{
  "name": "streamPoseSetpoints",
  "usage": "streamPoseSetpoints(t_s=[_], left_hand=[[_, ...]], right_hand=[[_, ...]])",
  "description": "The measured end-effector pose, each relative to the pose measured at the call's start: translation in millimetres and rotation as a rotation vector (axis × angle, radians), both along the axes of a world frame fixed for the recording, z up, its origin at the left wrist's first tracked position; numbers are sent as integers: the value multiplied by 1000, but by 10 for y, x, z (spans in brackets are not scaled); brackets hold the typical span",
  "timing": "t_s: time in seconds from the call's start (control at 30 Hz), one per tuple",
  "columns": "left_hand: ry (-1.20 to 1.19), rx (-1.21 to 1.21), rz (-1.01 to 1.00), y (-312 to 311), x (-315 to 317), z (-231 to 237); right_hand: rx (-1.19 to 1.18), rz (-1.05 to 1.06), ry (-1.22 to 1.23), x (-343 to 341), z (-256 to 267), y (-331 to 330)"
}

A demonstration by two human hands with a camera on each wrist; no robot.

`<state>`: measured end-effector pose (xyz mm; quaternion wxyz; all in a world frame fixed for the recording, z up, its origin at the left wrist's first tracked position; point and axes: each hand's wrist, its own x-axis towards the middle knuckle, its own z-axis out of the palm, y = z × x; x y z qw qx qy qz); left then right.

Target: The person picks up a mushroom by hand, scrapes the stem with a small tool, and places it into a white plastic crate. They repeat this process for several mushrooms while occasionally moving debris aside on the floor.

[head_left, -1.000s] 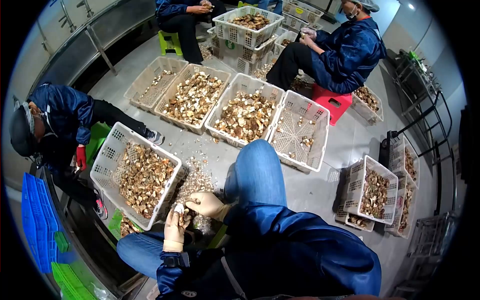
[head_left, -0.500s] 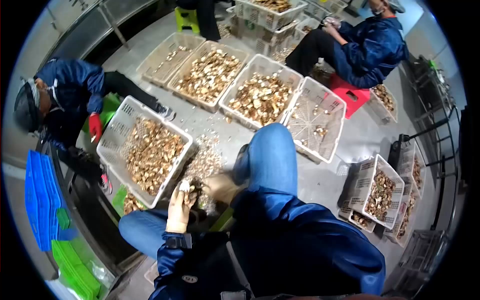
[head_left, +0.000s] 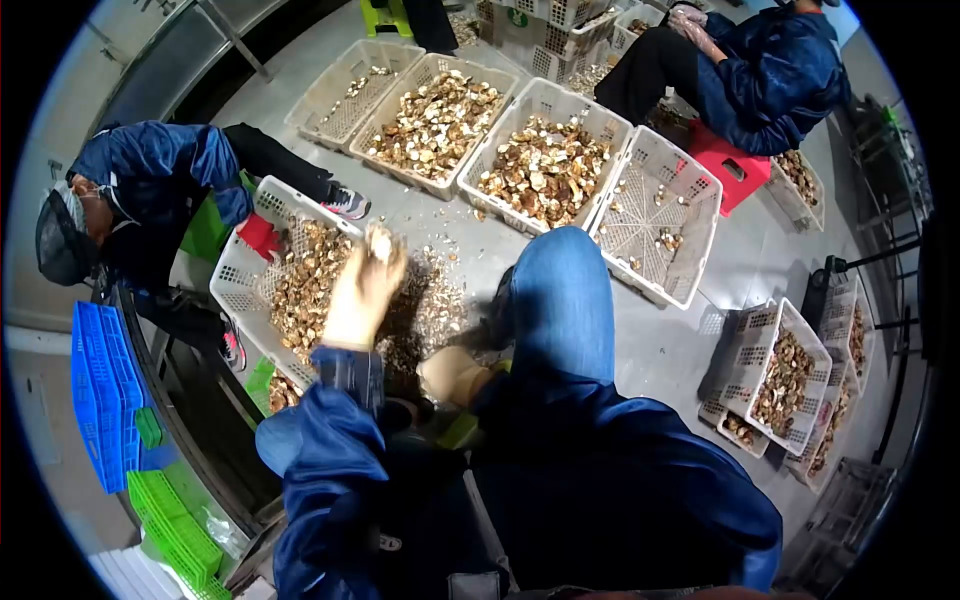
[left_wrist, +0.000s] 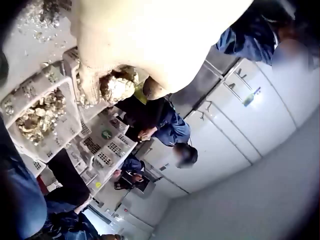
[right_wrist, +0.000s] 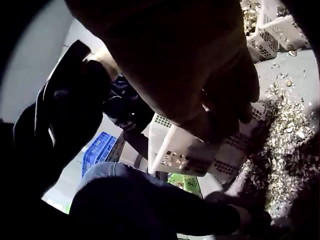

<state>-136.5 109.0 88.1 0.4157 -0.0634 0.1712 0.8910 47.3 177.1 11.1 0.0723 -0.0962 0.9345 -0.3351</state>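
My gloved left hand (head_left: 362,292) is raised over the right side of the near white crate (head_left: 236,290), which holds a heap of brown mushrooms (head_left: 308,295). Its fingers grip a pale, brown-edged mushroom (left_wrist: 119,89), seen at the fingertips in the left wrist view. Lower down, beside my bent knee, is my gloved right hand (head_left: 450,376), over the scattered trimmings (head_left: 440,305). In the right wrist view that hand is dark and its fingers bend downward; I cannot tell whether something sits between them.
Across the floor stands a row of white crates (head_left: 640,280), some heaped with mushrooms. At left, a person's red-gloved hand (head_left: 260,236) reaches to the near crate. Another person sits on a red stool (head_left: 722,172). Stacked crates (head_left: 790,375) stand right; blue crates (head_left: 105,400) lie left.
My left hand has lifted away from my right hand, up and forward over the crate, carrying a mushroom. The neighbour's red glove has moved to the crate's edge. The head view has shifted.
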Motion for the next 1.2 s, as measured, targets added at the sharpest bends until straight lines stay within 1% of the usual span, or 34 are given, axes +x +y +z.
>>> streamPoseSetpoints(t_s=[0.03,0.07,0.1,0.13,0.2,0.27,0.3,0.33,0.37,0.4,0.47,0.5,0.53,0.57,0.6,0.67,0.7,0.73,0.77,0.8,0.83,0.87,0.93,0.97,1.0,1.07,1.1,1.13,1.2], left_hand=[[241,-50,-34,207,-284,58],[276,-163,43,454,-385,341],[262,-161,76,649,-479,467],[324,-248,147,783,-505,548],[501,-351,114,822,-530,499],[673,-514,21,615,-263,480],[761,-592,-24,509,-127,472],[575,-591,-36,332,-39,312],[532,-507,-64,39,-41,-36],[500,-491,-46,-289,12,-197],[451,-766,66,-960,59,-326],[355,-828,171,-1361,-6,-466],[266,-881,273,-1722,-93,-545],[306,-935,334,-1972,-91,-464],[278,-1025,356,-2204,-179,-470],[324,-1036,350,-2514,-331,-527],[338,-1033,337,-2486,-363,-436],[341,-1045,322,-2420,-414,-391],[362,-1028,282,-2457,-535,-544],[382,-1011,239,-2392,-633,-585],[418,-1136,189,-2295,-733,-637],[404,-1140,148,-2256,-902,-795],[394,-1137,118,-1955,-1085,-815],[554,-1328,46,-1999,-1355,-1146],[572,-1428,-40,-1935,-1552,-1308],[884,-1487,64,-1859,-1854,-1771],[1038,-1873,-140,-1734,-1990,-1758],[1162,-1864,-97,-1631,-2008,-1761],[1350,-2038,-422,-1415,-2025,-1652]], right_hand=[[-74,8,32,20,-3,-3],[-80,7,32,19,23,-4],[-87,6,35,14,57,-5],[-96,3,39,4,84,-4],[-85,11,38,-12,-27,-31],[-115,-6,37,-11,96,-40],[-125,53,21,-27,230,26],[-64,66,40,-24,180,3],[-75,70,48,-24,124,-12],[-91,74,51,-9,53,-42],[-158,75,99,52,-144,-75],[-173,71,76,40,-29,-56],[-113,95,4,11,222,11],[-120,108,-13,8,214,-4],[-120,118,-29,-8,202,-23],[-132,115,-37,-16,42,-95],[-136,111,-45,-25,25,-133],[-77,145,-92,-29,17,-151],[-15,177,-138,-59,87,-146],[47,207,-185,-85,133,-142],[4,188,-163,-87,142,-138],[0,193,-196,-88,136,-144],[-11,201,-268,-97,122,-144],[33,233,-284,-128,202,-131],[35,244,-290,-155,265,-123],[37,257,-302,-199,347,-115],[8,231,-329,-211,349,-138],[-10,230,-309,-194,315,-158],[-35,222,-270,-216,334,-152]])
